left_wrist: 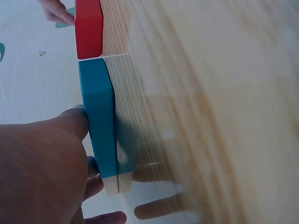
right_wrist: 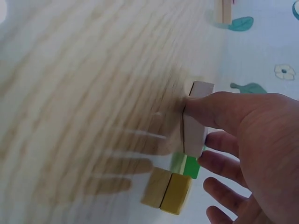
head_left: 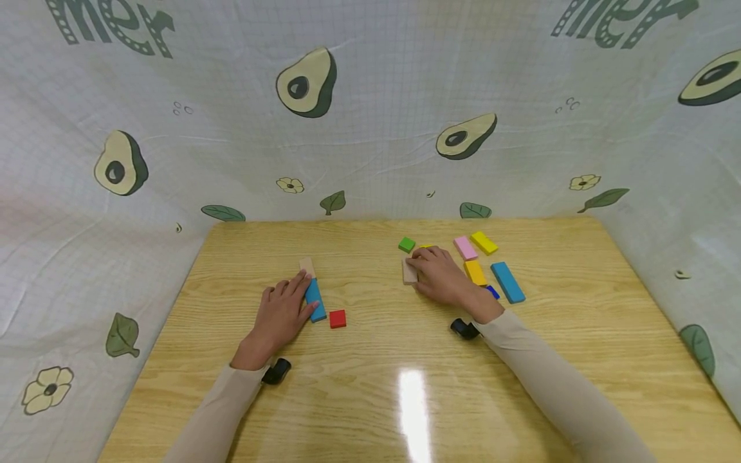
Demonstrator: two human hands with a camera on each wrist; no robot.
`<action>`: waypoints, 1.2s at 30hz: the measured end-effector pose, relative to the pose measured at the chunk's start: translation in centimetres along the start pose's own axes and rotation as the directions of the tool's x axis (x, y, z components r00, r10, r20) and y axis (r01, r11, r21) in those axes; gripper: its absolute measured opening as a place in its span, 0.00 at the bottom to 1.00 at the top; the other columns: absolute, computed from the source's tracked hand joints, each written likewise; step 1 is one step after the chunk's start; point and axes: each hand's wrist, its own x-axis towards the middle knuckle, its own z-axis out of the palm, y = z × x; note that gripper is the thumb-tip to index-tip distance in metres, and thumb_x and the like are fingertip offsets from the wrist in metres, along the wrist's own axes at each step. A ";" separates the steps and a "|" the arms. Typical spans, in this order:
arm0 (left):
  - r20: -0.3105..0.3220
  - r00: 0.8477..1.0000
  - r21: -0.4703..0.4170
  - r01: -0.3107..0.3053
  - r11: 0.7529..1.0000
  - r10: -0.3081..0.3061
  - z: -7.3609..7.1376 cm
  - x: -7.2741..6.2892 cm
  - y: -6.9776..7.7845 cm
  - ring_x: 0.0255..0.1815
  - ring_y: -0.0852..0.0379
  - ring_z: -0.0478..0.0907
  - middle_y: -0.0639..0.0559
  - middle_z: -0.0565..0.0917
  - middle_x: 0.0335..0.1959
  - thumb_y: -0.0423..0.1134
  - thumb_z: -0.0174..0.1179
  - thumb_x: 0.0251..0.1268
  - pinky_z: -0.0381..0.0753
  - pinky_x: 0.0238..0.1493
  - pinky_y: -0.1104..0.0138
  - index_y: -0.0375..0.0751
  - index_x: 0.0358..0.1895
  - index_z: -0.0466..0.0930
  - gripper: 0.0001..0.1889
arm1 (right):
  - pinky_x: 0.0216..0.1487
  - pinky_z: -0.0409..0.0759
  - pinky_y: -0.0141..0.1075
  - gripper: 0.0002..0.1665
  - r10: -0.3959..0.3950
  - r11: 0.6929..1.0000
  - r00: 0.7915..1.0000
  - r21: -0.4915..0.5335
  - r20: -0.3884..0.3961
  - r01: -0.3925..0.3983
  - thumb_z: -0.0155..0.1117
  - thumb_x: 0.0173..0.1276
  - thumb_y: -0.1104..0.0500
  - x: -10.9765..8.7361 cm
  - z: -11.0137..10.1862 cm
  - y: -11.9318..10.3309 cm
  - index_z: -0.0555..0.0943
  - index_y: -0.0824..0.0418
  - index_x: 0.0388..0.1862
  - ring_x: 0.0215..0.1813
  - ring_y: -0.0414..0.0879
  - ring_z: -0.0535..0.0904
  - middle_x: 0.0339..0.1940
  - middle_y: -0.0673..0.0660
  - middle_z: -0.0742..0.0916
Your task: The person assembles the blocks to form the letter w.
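Note:
My left hand point(head_left: 282, 315) rests on a long blue block point(head_left: 314, 302), its thumb on the block's near part and a fingertip by the far end. A small natural-wood block point(head_left: 307, 265) lies end to end with that blue one. Just right of them is a red square block point(head_left: 338, 319), close to the blue block point(left_wrist: 97, 126) in the left wrist view. With thumb and fingertips my right hand point(head_left: 442, 278) pinches a pale wooden block point(right_wrist: 198, 128), low over the tabletop. Beyond it sit a green block point(head_left: 407, 244) and a yellow block point(head_left: 426, 245), partly hidden by the hand.
Right of my right hand lie a pink block point(head_left: 466, 248), a yellow block point(head_left: 484, 243), an orange-yellow block point(head_left: 475, 273), a long blue block point(head_left: 508, 283) and a dark blue block point(head_left: 493, 292) partly behind the wrist. An avocado-print cloth point(head_left: 370, 161) hangs behind the wooden table point(head_left: 370, 399).

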 end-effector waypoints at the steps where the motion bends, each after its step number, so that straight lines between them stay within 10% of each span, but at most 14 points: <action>1: -0.002 1.000 0.001 -0.001 1.000 0.001 -0.1 0.0 0.0 0.73 0.32 0.68 0.38 0.66 0.81 0.47 0.60 0.81 0.65 0.69 0.35 0.34 0.80 0.66 0.33 | 0.72 0.68 0.61 0.31 -0.004 1.000 1.000 0.001 -0.002 0.004 0.72 0.73 0.58 0.0 0.0 -0.1 0.79 0.67 0.72 0.71 0.64 0.72 0.70 0.66 0.79; 36: 0.000 1.000 0.020 -0.009 1.000 0.009 0.2 0.0 -0.2 0.73 0.32 0.68 0.37 0.66 0.81 0.49 0.59 0.81 0.63 0.71 0.34 0.34 0.80 0.66 0.34 | 0.72 0.72 0.55 0.32 -0.010 0.998 0.998 0.068 -0.066 0.014 0.79 0.68 0.48 0.9 3.5 -10.6 0.84 0.63 0.65 0.64 0.58 0.77 0.60 0.60 0.85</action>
